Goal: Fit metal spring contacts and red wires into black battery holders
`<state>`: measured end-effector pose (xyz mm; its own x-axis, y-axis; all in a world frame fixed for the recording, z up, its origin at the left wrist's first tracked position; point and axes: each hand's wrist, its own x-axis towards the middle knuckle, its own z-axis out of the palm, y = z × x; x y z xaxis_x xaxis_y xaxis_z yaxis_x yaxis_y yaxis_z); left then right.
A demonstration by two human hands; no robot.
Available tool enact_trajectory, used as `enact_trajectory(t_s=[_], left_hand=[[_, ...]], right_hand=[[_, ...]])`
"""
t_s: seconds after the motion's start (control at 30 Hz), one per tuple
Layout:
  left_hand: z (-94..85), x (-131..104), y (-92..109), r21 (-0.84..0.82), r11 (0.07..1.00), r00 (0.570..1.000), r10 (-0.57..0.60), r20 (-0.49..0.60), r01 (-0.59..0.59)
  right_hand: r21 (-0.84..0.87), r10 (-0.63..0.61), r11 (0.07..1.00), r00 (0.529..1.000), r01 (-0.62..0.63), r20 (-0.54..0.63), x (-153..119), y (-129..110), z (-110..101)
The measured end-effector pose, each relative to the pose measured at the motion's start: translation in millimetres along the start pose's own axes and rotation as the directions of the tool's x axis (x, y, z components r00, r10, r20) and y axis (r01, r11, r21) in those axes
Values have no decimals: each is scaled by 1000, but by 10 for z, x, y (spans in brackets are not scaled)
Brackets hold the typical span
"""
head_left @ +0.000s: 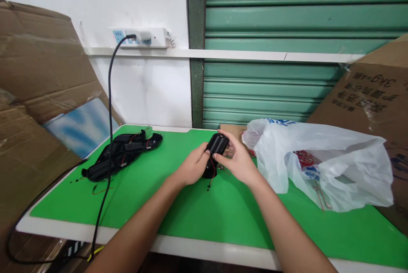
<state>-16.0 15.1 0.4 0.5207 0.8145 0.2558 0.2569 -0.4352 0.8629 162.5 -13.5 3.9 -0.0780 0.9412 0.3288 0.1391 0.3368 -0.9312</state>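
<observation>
Above the middle of the green mat, a black plastic housing [218, 143] with rounded, ridged sections is held tilted between both hands. Thin red and dark wires hang from it, ending in a small black connector [208, 188]. My left hand [193, 164] grips its left side, thumb on top. On its right side, my right hand [238, 160] has the thumb at the lower edge and the index finger along the upper edge; the other fingers are partly hidden behind. Below the housing, another dark piece [210, 169] shows, partly covered; whether the two are joined I cannot tell.
Several similar black parts with wires [127, 154] lie piled on the green mat [178, 218] at left. A black cable [110, 107] drops from the wall socket strip [140, 37] across the mat. A white plastic bag [344, 145] holding red wires stands at right. Cardboard [366, 103] flanks the table.
</observation>
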Motion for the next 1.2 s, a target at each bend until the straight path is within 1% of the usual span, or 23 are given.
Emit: enact_trajectory(t_s=[0.13,0.2,0.3,0.47,0.6,0.67,0.73,0.77,0.8,0.83,0.87,0.9,0.93,0.97,1.0,1.03,1.07,1.13,1.2], left_hand=[[5,44,-35,-139,990,999,-39,-5,38],[24,52,-49,-159,984,997,-75,-7,73],[51,43,-46,-144,984,994,-109,-5,107],[35,22,-49,-138,988,997,-60,37,65],[21,11,-99,-85,996,998,-24,64,29],[21,16,-116,-66,998,997,-19,71,23],[2,41,-121,-111,993,998,-25,64,32],[-20,63,-122,-165,985,998,-42,38,47],[-51,90,-125,-230,971,997,-73,-14,68],[-92,121,-134,-295,952,989,-117,-88,87],[-139,152,-149,-349,932,969,-172,-179,101],[-188,181,-170,-389,915,935,-226,-274,107],[-235,206,-197,-415,904,895,-268,-358,104],[-274,225,-227,-432,897,856,-298,-424,98],[-302,237,-256,-439,894,827,-314,-466,92],[-318,242,-281,-438,895,811,-319,-490,87],[-320,243,-299,-430,898,807,-316,-498,87],[-294,235,-312,-403,910,820,-301,-486,95],[-251,226,-300,-384,917,835,-291,-467,105]], right_hand=[[30,-17,999,1000,17,5,1,-7,-9],[5,-21,1000,1000,21,7,-3,-3,0],[-24,-11,1000,1000,11,-2,-2,-1,3],[62,12,998,1000,-12,-6,34,28,-24],[123,79,990,996,-75,-33,72,89,-7],[122,98,988,994,-92,-48,88,117,11],[99,88,992,993,-80,-80,97,132,10],[71,78,995,991,-70,-105,98,135,-5],[20,66,998,989,-63,-133,95,133,-31],[-56,51,997,987,-60,-152,87,128,-67],[-164,41,984,988,-66,-151,74,122,-112],[-304,34,950,993,-68,-115,58,115,-159],[-439,44,897,998,-56,-38,38,111,-205],[-544,89,838,995,-51,44,17,111,-245],[-609,134,792,987,-52,90,-2,116,-276],[-646,174,761,977,-56,120,-20,127,-295],[-663,204,746,969,-64,137,-33,144,-303],[-656,231,751,960,-72,159,-47,187,-294],[-625,233,778,953,-62,196,-47,224,-271]])
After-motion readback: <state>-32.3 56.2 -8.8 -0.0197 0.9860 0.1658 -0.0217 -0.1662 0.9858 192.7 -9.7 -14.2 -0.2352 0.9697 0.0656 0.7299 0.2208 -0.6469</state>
